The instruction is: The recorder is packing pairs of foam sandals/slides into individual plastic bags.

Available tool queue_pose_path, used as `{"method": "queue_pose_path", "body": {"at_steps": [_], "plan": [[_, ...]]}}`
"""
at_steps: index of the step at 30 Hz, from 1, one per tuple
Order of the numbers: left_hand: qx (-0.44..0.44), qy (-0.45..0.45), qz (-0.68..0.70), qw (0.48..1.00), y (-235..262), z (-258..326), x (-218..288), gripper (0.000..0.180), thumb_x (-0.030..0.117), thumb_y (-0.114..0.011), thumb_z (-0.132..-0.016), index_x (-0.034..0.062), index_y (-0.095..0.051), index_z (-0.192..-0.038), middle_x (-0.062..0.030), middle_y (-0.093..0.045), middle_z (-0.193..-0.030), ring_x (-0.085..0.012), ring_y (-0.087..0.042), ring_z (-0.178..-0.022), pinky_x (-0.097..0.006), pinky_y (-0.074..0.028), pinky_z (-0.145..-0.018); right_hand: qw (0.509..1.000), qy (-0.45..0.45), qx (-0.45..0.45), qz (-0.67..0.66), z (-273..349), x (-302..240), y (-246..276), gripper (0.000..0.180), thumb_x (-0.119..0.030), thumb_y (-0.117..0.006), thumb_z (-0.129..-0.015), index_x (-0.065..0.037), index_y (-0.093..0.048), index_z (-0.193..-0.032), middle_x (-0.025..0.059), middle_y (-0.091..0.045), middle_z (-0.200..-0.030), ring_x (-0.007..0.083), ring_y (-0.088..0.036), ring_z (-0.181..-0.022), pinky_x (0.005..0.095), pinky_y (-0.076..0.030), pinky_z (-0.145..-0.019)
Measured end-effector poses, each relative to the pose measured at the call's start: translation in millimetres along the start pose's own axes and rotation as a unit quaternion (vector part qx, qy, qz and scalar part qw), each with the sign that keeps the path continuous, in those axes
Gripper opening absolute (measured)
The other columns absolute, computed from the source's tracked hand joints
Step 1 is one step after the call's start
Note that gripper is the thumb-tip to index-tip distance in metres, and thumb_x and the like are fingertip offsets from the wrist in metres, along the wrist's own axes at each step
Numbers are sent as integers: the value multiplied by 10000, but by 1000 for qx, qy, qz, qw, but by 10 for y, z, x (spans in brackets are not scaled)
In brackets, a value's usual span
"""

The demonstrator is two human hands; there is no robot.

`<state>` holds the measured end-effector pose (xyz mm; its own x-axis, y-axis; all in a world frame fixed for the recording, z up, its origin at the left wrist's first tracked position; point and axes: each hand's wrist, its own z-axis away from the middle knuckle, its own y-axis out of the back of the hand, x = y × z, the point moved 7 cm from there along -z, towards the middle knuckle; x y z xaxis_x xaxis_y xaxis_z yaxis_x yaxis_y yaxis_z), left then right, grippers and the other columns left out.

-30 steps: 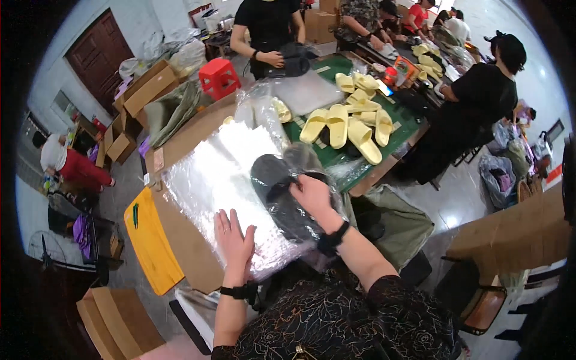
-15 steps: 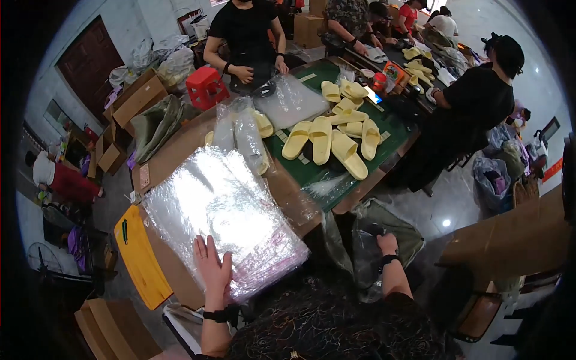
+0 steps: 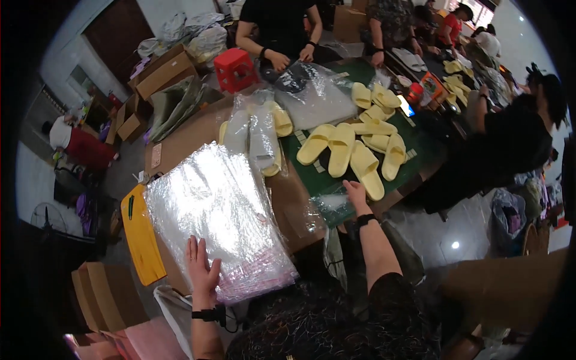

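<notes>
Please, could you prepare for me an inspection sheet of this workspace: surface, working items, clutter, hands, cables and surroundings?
Surface: brown board and green mat on the table.
Job's things: shiny clear-plastic stack, pinkish near edge; yellow slippers grouped on the mat.
Clutter: phone, screen lit, beyond the slippers.
Hands: left hand flat at the stack's near-left edge; right hand beside the nearest slippers, contact unclear.
Cables: thin dark cord by the left wristband.
Surroundings: red stool, open cardboard box, several co-workers.
</notes>
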<state>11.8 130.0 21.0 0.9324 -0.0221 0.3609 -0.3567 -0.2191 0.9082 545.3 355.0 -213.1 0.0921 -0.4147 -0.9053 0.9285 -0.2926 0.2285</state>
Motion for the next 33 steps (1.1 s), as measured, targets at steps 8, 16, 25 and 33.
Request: {"method": "queue_pose_path", "body": {"at_steps": [8,16,25,33], "plan": [[-9,24,11,1000,51,-13,118,681,312,-657,-774,16,-502,-1367,-235,-357,-1516,-419,-292,-1417,-496,-253,-1144,990,-94,14,-99,-497,71,-524,343,-294,-680,-887,35,-615,-957,110,-631,-735,163,-588,-586,307,-447,-472],[12,-3,15,1000,65,-33,92,695,338,-688,-775,29,-506,-1370,-257,-357,-1505,-432,-296,-1408,-501,-259,-1142,967,217,89,-96,73,-763,-276,282,-252,-617,-940,28,-628,-910,52,-607,-773,127,-529,-648,299,-420,-555],[25,-9,35,999,-41,71,-86,705,397,-668,-813,34,-488,-1390,-291,-328,-1505,-444,-276,-1414,-509,-258,-1140,929,266,-2,-255,1773,-2105,185,212,-219,-567,-978,-28,-616,-1054,-3,-646,-868,75,-551,-661,232,-435,-585],[21,-10,42,999,-78,74,-150,727,469,-621,-857,32,-460,-1416,-306,-300,-1513,-438,-242,-1430,-480,-217,-1166,857,165,-52,-485,3399,-2952,27,356,-410,-521,-981,-96,-596,-1130,27,-652,-909,130,-533,-617,273,-408,-509]]}}
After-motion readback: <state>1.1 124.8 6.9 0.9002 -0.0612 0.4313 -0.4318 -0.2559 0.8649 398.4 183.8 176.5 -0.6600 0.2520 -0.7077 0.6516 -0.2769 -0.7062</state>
